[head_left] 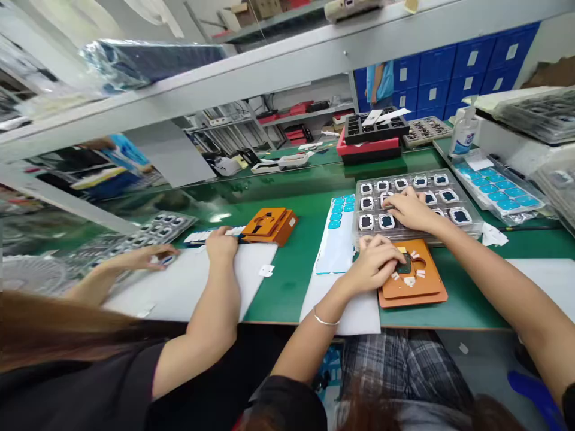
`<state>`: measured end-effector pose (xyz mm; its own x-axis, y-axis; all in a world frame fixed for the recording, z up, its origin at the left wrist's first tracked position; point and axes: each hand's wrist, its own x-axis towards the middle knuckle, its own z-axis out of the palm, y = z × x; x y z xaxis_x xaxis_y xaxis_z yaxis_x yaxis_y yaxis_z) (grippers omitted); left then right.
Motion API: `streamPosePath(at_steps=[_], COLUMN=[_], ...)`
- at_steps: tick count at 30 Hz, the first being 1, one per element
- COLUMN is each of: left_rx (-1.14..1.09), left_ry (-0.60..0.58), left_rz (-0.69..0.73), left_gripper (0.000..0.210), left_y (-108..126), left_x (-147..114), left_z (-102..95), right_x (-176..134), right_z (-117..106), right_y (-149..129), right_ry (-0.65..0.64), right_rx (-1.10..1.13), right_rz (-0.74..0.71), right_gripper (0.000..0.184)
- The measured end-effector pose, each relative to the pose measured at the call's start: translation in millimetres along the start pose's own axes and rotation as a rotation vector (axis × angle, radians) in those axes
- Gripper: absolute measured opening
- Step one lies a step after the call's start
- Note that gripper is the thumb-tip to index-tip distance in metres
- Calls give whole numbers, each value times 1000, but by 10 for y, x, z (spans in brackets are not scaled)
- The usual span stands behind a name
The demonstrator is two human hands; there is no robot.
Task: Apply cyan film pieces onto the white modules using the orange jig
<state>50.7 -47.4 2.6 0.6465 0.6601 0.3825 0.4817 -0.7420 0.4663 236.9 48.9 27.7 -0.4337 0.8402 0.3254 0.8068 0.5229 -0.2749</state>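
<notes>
My left hand (374,263) has its fingers curled at a small dark square part (403,264) on an orange fixture block (417,287). Small white pieces and a ring-shaped cutout show on the block's top. Beyond it, my right hand (409,209) reaches over a clear plastic tray (474,226). The tray holds several white-framed parts with dark square centres. The fingers of that hand are bent down among the parts, and what lies between the fingertips is hidden.
A sheet with blue stickers (335,248) lies left of the tray. At left, a co-worker's hands (222,245) work near another orange block (269,226). A black tray on a red box (371,146), a pump bottle (463,134) and a blue-sticker tray (498,188) stand behind.
</notes>
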Motion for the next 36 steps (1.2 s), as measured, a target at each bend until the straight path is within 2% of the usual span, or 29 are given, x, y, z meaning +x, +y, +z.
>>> streamPosePath(at_steps=[4,10,13,15,16,19,22,26,30,33,36], left_rx=[73,164,149,126,117,102,86,117,156,151,124], left_ry=[-77,-8,8,44,71,117,99,63,62,69,83], left_rz=[51,182,282,348,374,427,447,429,424,417,421], left_gripper=[28,30,31,30,29,24,24,29,29,29,29], left_y=[-3,-52,-52,-49,-46,-39,-42,-46,-40,-29,-9], left_x=[5,-15,-22,-21,-20,-20,-22,-32,-54,-67,-68], left_z=[29,10,-9,-23,-31,-56,-80,-89,-68,-51,-50], right_x=[-25,-96,-286,-497,-616,-947,-1129,-1166,-1184,-1210,-1216], right_z=[-12,-114,-226,-278,-291,-289,-271,-288,-332,-327,-291], right_y=[1,-42,-99,-115,-113,-90,-72,-58,-37,-15,9], right_ry=[81,209,351,452,460,402,344,231,215,202,134], right_rx=[26,46,106,244,310,446,525,550,476,413,388], right_rz=[-28,-128,-179,-239,-282,-395,-375,-363,-356,-347,-381], right_gripper=[27,23,22,20,20,22,22,14,7,9,15])
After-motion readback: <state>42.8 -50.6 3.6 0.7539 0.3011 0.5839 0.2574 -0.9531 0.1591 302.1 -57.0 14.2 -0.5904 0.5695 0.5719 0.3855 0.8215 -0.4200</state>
